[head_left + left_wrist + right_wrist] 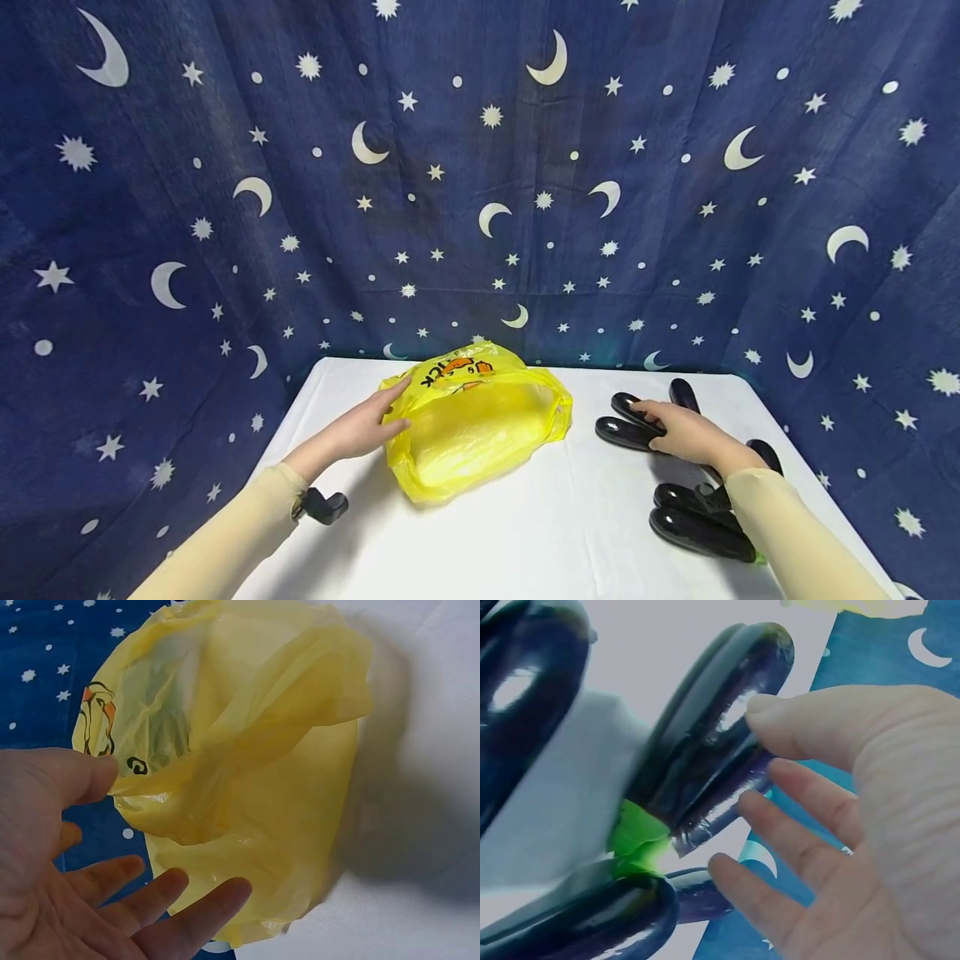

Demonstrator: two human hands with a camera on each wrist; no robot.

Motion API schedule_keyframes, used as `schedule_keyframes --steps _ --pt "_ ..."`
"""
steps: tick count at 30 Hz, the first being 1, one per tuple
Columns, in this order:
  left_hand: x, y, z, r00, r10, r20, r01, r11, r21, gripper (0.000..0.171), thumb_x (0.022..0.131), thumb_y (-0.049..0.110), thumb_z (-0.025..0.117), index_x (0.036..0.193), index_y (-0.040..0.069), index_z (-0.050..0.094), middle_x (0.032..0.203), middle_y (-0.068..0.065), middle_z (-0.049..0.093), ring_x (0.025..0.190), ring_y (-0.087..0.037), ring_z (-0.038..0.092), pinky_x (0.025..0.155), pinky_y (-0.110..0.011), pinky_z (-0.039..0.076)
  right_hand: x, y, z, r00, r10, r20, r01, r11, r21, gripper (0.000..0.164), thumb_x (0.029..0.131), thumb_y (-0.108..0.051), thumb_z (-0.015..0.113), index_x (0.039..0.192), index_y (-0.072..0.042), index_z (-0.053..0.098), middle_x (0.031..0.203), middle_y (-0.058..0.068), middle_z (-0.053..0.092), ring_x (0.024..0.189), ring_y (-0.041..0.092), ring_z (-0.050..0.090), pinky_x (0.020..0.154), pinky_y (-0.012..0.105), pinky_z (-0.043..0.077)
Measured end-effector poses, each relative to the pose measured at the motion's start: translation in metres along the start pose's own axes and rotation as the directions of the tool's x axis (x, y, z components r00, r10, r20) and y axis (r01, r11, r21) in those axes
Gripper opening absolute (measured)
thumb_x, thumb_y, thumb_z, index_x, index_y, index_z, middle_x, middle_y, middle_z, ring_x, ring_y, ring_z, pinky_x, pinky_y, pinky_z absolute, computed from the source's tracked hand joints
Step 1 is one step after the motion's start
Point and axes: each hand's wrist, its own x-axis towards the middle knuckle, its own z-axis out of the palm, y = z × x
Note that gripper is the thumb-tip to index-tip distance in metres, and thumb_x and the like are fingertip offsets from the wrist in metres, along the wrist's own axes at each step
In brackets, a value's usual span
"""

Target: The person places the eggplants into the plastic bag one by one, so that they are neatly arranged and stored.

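Bag (480,433) is super bright yellow with black lettering (433,377) and an orange cartoon print (457,367). Eggplants (701,532) are purple-black with green caps (641,829), surface (525,533) is plain white, backdrop (450,200) is navy with pale moons (558,71) and stars (491,116).

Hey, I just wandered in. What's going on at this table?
A person is working with bare hands at a white table. Their left hand is spread at the left edge of an open yellow plastic bag. Their right hand reaches over a pair of dark, glossy eggplants, fingers not closed around them. More eggplants lie near the right forearm. No eggplant shows inside the bag.
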Motion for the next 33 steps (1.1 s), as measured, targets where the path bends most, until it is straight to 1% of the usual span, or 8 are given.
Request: schedule_keyframes --steps 2,6,10,17,21,24,28,33 --pt "0.001 -0.001 -0.001 1.0 -0.001 0.017 0.002 1.0 -0.009 0.075 0.103 0.026 0.062 0.164 0.01 0.023 0.16 -0.022 0.035 0.133 -0.04 0.051 0.112 -0.054 0.041 0.003 0.001 -0.002 1.0 0.001 0.024 -0.001 1.0 0.02 0.063 0.083 -0.001 0.074 0.143 -0.001 0.055 0.123 0.025 0.064 0.115 0.042 0.061 0.094 0.061 0.048" --pt "0.001 -0.002 -0.002 0.999 -0.008 0.049 0.011 0.998 -0.062 0.071 0.103 0.021 0.061 0.163 0.009 0.025 0.161 -0.019 0.036 0.132 -0.039 0.053 0.111 -0.052 0.043 0.008 0.003 -0.006 0.998 0.032 0.058 -0.034 0.999 0.041 0.058 0.085 0.0 0.073 0.141 -0.001 0.056 0.122 0.026 0.064 0.114 0.043 0.06 0.093 0.06 0.049" --pt "0.001 -0.003 -0.003 0.997 0.015 0.069 -0.008 0.994 -0.106 0.068 0.103 0.017 0.06 0.163 0.008 0.027 0.159 -0.021 0.039 0.131 -0.04 0.054 0.107 -0.052 0.046 0.01 0.002 -0.008 0.996 0.054 0.071 -0.057 0.997 0.047 0.057 0.085 -0.001 0.073 0.14 -0.002 0.057 0.123 0.026 0.063 0.114 0.043 0.06 0.091 0.059 0.05" --pt "0.0 -0.01 0.0 0.995 0.062 0.075 -0.05 0.987 -0.152 0.063 0.104 0.012 0.059 0.161 0.009 0.032 0.155 -0.023 0.043 0.131 -0.041 0.054 0.096 -0.045 0.056 0.012 0.004 -0.005 0.996 0.059 0.073 -0.063 0.996 0.058 0.06 0.083 0.0 0.072 0.14 -0.001 0.056 0.122 0.027 0.063 0.112 0.042 0.061 0.092 0.06 0.049" --pt "-0.001 -0.014 0.004 0.995 0.067 0.076 -0.054 0.987 -0.153 0.063 0.103 0.011 0.06 0.161 0.011 0.034 0.156 -0.019 0.043 0.131 -0.038 0.055 0.101 -0.047 0.053 0.013 0.007 0.0 0.996 0.049 0.073 -0.053 0.997 0.054 0.06 0.084 -0.001 0.072 0.141 0.0 0.055 0.123 0.027 0.064 0.116 0.044 0.06 0.095 0.062 0.048" --pt "-0.002 -0.016 0.006 0.995 0.071 0.072 -0.061 0.988 -0.14 0.064 0.102 0.012 0.061 0.161 0.013 0.035 0.158 -0.015 0.042 0.131 -0.036 0.054 0.106 -0.049 0.049 0.013 0.01 0.003 0.995 0.06 0.074 -0.064 0.997 0.051 0.059 0.084 0.0 0.071 0.141 -0.002 0.056 0.124 0.026 0.064 0.117 0.044 0.06 0.096 0.063 0.047" --pt "-0.002 -0.018 0.008 0.994 0.092 0.061 -0.083 0.988 -0.132 0.065 0.102 0.012 0.063 0.161 0.015 0.037 0.16 -0.013 0.04 0.131 -0.036 0.054 0.107 -0.051 0.047 0.012 0.011 0.006 0.994 0.08 0.077 -0.084 0.995 0.054 0.06 0.082 0.003 0.067 0.141 -0.003 0.057 0.123 0.024 0.064 0.117 0.043 0.059 0.097 0.064 0.046" --pt "-0.002 -0.022 0.011 0.994 0.099 0.047 -0.092 0.987 -0.129 0.065 0.101 0.011 0.063 0.16 0.021 0.039 0.16 -0.01 0.041 0.13 -0.035 0.055 0.108 -0.052 0.045 0.013 0.014 0.009 0.995 0.052 0.083 -0.056 0.998 0.043 0.064 0.079 0.008 0.063 0.142 -0.003 0.057 0.122 0.024 0.064 0.117 0.043 0.059 0.096 0.064 0.046"
